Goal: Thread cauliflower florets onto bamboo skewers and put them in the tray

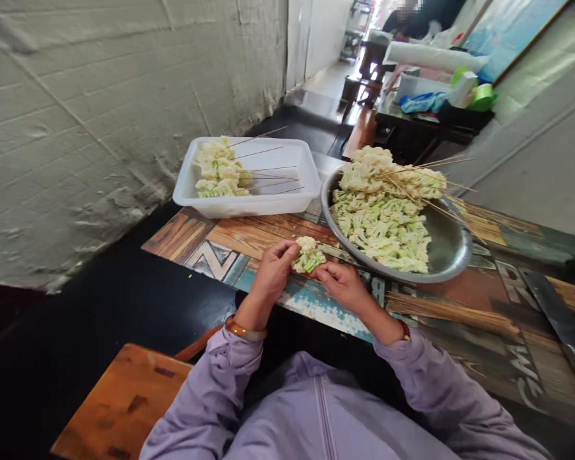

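Cauliflower cluster [308,254], one, between two hands [274,271]

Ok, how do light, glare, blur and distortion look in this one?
Head view: glare whites out the far doorway; highlights on the steel bowl; left wall soft and smeared; outer edges stretched, wide-angle style; pixelated patch over the background person; left hand, right hand and cauliflower piece reasonably clear.

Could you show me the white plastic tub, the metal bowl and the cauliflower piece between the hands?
White plastic tub [253,207], head view: front outer wall.
Metal bowl [445,245], head view: bare inner wall.
Cauliflower piece [308,255], head view: its middle.
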